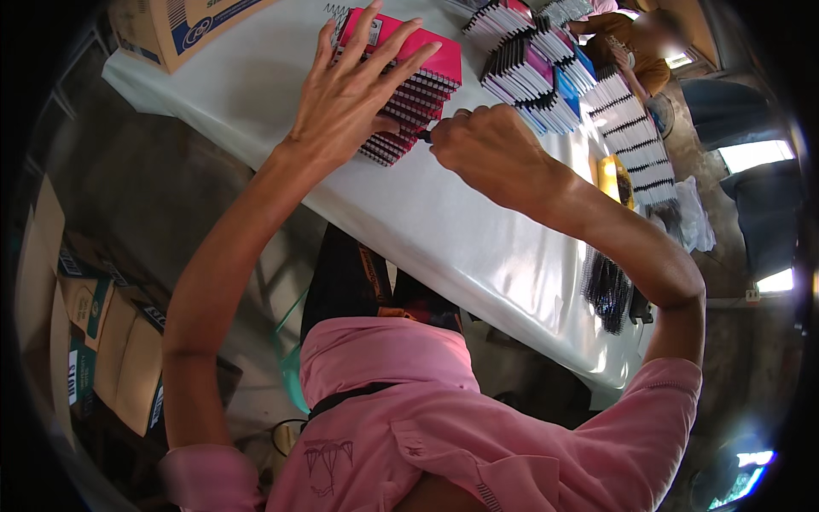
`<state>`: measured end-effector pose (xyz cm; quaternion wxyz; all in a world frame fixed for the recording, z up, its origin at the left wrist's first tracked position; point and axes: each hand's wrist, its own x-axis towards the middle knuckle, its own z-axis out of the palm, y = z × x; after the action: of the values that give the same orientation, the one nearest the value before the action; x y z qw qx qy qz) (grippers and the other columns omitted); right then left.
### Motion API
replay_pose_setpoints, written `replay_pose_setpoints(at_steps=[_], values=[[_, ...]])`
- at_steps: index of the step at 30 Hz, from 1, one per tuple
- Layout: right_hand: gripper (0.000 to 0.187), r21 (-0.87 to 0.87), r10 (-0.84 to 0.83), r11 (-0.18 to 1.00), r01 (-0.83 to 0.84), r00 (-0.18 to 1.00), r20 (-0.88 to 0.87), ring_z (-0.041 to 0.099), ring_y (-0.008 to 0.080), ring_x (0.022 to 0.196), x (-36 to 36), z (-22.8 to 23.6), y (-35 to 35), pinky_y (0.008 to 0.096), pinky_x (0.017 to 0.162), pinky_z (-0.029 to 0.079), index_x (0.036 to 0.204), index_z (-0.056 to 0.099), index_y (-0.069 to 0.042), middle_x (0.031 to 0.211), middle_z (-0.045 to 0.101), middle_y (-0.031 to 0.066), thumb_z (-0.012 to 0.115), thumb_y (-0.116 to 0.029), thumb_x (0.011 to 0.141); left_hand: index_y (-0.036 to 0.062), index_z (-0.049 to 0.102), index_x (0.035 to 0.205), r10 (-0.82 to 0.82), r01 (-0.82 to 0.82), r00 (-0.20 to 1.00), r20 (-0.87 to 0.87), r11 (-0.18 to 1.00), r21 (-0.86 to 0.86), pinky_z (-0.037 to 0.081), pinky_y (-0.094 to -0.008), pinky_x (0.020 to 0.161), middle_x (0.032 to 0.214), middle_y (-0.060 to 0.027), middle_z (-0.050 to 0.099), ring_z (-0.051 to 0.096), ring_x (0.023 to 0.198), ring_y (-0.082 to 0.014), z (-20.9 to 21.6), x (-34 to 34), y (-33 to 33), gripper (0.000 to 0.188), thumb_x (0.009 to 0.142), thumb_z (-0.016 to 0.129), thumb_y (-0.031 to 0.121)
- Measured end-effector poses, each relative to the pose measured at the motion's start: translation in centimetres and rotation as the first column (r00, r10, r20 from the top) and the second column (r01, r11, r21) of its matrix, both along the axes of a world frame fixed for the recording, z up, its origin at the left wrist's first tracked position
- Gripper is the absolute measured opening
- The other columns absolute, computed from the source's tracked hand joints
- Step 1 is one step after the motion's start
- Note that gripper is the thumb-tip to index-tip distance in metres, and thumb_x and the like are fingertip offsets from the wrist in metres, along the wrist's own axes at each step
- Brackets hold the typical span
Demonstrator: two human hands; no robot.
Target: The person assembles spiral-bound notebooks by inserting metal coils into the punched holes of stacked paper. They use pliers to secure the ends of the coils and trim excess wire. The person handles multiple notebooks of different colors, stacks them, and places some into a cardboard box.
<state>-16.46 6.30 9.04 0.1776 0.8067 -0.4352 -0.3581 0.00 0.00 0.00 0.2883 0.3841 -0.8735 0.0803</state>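
Note:
A stack of spiral-bound notebooks with pink-red covers (440, 61) sits near the table's front edge, coil sides facing me. My left hand (345, 98) lies over the stack with its fingers spread across the top cover, thumb by the coils. Close to the right side of the stack, my right hand (490, 149) is closed around a small dark tool (423, 136). Only the tool's tip shows, at the coils; its kind is hidden in my fist. A loose wire coil (337, 12) sticks out behind the stack.
The white-covered table (409, 200) holds several stacks of spiral notebooks (516, 68) and a row of bound white pads (636, 141) at right. Black wire coils (607, 290) lie near its right end. A cardboard box (175, 30) stands far left. Another person (636, 47) sits beyond.

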Motion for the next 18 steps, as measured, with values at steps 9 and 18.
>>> replay_pose_setpoints(at_steps=[9,18], values=[[0.015,-0.305,0.732,0.671,-0.676,0.669,0.126,0.054,0.0139,0.110,-3.6,-0.1,-2.2,0.0335,0.094,0.039,0.092,0.069,-0.016,0.102,0.065,0.0022,0.067,-0.019,0.077,0.0214,0.030,0.150,-0.046,0.039,0.994,-0.103,0.997,-0.065,0.023,-0.0604,0.115,0.157,-0.0083,0.025,0.027,0.141,-0.0358,-1.0,0.2,0.6,0.107,0.058,0.084,0.010],[0.007,-0.181,0.314,0.935,-0.304,0.949,0.029,0.064,0.0189,0.093,-0.6,-0.7,0.3,0.0330,0.078,0.048,0.081,0.069,-0.010,0.091,0.067,0.0064,0.068,-0.009,0.074,0.0194,0.030,0.150,-0.067,0.058,0.994,-0.082,0.992,-0.110,0.021,-0.0574,0.117,0.157,-0.0081,0.025,0.027,0.142,-0.0314,-1.2,0.4,0.2,0.112,0.053,0.085,0.009]])
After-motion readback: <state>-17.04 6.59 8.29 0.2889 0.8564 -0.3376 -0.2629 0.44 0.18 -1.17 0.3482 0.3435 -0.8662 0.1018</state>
